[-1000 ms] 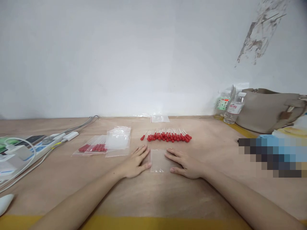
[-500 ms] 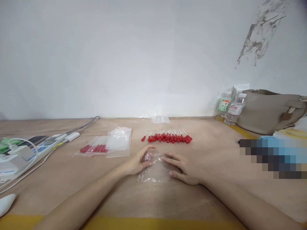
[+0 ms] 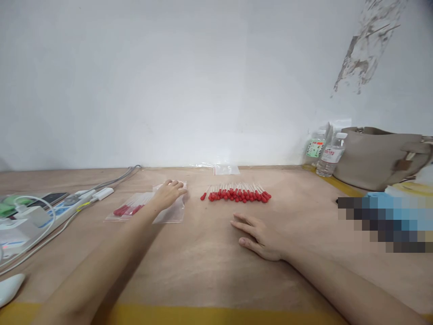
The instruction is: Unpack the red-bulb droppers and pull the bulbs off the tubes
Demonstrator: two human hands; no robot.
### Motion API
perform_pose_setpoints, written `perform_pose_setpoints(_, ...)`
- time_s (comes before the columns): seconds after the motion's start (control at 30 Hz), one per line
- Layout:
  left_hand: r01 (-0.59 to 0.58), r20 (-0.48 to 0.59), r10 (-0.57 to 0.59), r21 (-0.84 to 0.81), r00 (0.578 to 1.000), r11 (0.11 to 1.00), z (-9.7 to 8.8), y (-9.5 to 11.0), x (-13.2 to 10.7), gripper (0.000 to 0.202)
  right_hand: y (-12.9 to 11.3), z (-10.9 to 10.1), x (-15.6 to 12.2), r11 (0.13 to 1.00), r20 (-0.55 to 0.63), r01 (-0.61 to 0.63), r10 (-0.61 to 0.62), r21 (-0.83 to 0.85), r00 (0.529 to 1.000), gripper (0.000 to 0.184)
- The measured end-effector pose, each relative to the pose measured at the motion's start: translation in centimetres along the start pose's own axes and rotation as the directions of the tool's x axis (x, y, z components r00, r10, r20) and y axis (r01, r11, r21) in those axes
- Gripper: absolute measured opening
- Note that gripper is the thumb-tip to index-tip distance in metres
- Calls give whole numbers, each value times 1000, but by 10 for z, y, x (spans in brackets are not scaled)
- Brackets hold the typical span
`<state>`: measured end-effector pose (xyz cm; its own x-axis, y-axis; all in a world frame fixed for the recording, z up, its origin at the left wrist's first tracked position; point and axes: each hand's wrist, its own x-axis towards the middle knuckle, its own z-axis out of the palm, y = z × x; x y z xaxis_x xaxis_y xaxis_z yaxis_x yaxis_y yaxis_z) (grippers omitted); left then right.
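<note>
My left hand (image 3: 169, 194) rests on a stack of clear zip-lock bags (image 3: 174, 214), its fingers bent slightly and apart. Whether a loose bag lies beneath the fingers is hidden. On the bare wood surface, my right hand (image 3: 259, 237) lies with its fingers spread, touching nothing else. Beyond it is a row of white sticks with red bulb-like tips (image 3: 240, 195), tips towards me. One red-tipped stick (image 3: 203, 196) sits slightly apart at the row's left end. Left of the stack lie filled zip-lock bags (image 3: 128, 210) with red-tipped sticks inside, partly covered by my left forearm.
A small clear bag (image 3: 226, 169) lies by the wall. At left are a power strip (image 3: 62, 210) with chargers and cables, a phone (image 3: 54, 197) and a white object (image 3: 10, 289). Water bottles (image 3: 331, 155) and a beige bag (image 3: 379, 158) stand at back right.
My left hand has moved left and away from me to the bag stack. The clear bag that lay between my hands is gone from there. My right hand has stayed in place.
</note>
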<state>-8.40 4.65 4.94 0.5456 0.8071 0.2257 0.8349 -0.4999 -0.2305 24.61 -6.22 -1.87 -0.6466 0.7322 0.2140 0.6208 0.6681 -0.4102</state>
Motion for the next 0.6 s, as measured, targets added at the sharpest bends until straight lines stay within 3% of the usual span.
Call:
perform_pose_setpoints(0.07, 40, -133, -30, 74, 991, 996, 12, -6, -3, 42, 1, 1, 0, 1000, -10, 12, -12, 0, 1000, 52)
perform_pose_setpoints(0.13, 244, -227, -221, 80, 948, 966, 16, -19, -14, 42, 3, 2, 0, 1000, -16, 27, -27, -3, 1000, 51)
perform_pose_setpoints(0.2, 512, -195, -499, 20, 844, 859, 16, -38, -30, 34, 3, 2, 0, 999, -25, 38, -38, -10, 999, 51)
perform_pose_setpoints(0.27, 722, -14, -723, -30, 691, 691, 13, -59, -46, 35, 3, 2, 1, 999, -31, 34, -34, -14, 999, 50)
perform_pose_setpoints(0.33, 777, 106, -770, -39, 629, 629, 10, -76, -58, 45, 2, 2, 1, 1000, -25, 18, -18, -19, 1000, 51)
perform_pose_setpoints(0.47, 819, 277, -777, -77, 566, 569, 10, -94, -67, 45, 0, 1, 1, 999, -3, -8, 8, -34, 1000, 51)
perform_pose_setpoints(0.6, 830, 334, -761, -177, 557, 529, 10, -95, -70, 28, 0, 1, 1, 999, -11, -6, 5, -40, 1000, 51)
